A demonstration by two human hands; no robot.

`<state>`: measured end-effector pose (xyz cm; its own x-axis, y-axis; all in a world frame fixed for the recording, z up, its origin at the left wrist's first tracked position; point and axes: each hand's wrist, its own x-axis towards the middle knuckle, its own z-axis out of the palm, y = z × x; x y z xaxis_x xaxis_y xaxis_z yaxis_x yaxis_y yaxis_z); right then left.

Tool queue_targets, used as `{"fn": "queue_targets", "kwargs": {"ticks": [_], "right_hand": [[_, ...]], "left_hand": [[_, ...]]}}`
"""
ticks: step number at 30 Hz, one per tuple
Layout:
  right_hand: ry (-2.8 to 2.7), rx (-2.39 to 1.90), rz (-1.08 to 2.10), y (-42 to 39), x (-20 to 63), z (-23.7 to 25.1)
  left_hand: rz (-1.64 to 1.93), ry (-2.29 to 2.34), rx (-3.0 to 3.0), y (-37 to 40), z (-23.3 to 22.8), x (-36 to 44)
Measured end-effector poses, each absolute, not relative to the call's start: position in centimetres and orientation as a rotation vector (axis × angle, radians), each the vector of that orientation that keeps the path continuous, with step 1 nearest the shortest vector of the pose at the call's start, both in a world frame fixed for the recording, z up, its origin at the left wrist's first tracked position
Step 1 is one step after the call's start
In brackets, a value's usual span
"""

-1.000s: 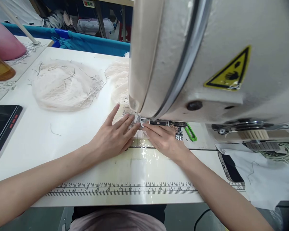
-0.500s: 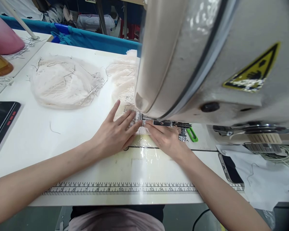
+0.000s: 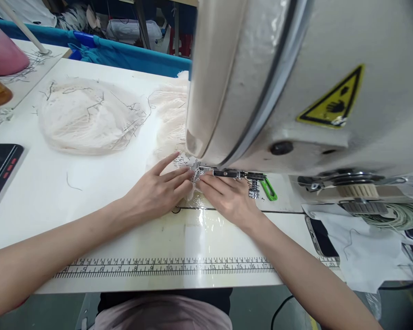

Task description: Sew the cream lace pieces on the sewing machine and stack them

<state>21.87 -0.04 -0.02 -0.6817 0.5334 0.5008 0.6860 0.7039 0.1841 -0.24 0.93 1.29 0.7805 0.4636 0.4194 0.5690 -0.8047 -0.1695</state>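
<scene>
A strip of pale lace fabric (image 3: 168,121) runs over the white tabletop and under the sewing machine head (image 3: 223,78). My left hand (image 3: 160,190) lies palm down on its near end, little finger stretched out, other fingers bunched together at the lace edge; the thumb is tucked out of sight. Opposite it, my right hand (image 3: 229,197) reaches beneath the machine head, its fingertips closed on the same edge. Between both sets of fingertips the lace bunches slightly, close to the metal presser foot parts (image 3: 206,170). The needle is hidden.
Left of the lace lies a bundle of sheer pale fabric (image 3: 89,117) with loose dark threads. A green thread snipper (image 3: 269,189), a phone (image 3: 321,236) and white cloth (image 3: 361,252) are at right. A black device (image 3: 2,174) sits at left; a printed ruler (image 3: 199,266) lines the front edge.
My left fingers have drawn closer together at the lace edge, and the near end of the lace now bunches between my hands. The whole view has shifted slightly.
</scene>
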Motion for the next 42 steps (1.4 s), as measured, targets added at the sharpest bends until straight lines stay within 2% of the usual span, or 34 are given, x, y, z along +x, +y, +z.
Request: {"fn": "queue_targets", "kwargs": {"ticks": [9, 14, 18, 32, 42], "right_hand": [[-2.502, -0.959, -0.401, -0.1, 21.3, -0.1], [-2.460, -0.806, -0.174, 0.0, 21.0, 0.3], [-2.467, -0.756, -0.049, -0.2, 21.0, 0.7], [-2.424, -0.542, -0.082, -0.6, 20.9, 0.4], [-2.498, -0.575, -0.127, -0.8, 20.9, 0.7]], "left_hand": [[-0.588, -0.846, -2.660, 1.0, 0.9, -0.4], [-0.687, -0.935, -2.669, 0.8, 1.1, -0.7], [-0.708, -0.772, -2.691, 0.8, 1.2, -1.1], [-0.674, -0.680, -2.721, 0.5, 1.5, -0.8], [-0.483, -0.761, -2.875, 1.1, 0.6, -1.4]]}}
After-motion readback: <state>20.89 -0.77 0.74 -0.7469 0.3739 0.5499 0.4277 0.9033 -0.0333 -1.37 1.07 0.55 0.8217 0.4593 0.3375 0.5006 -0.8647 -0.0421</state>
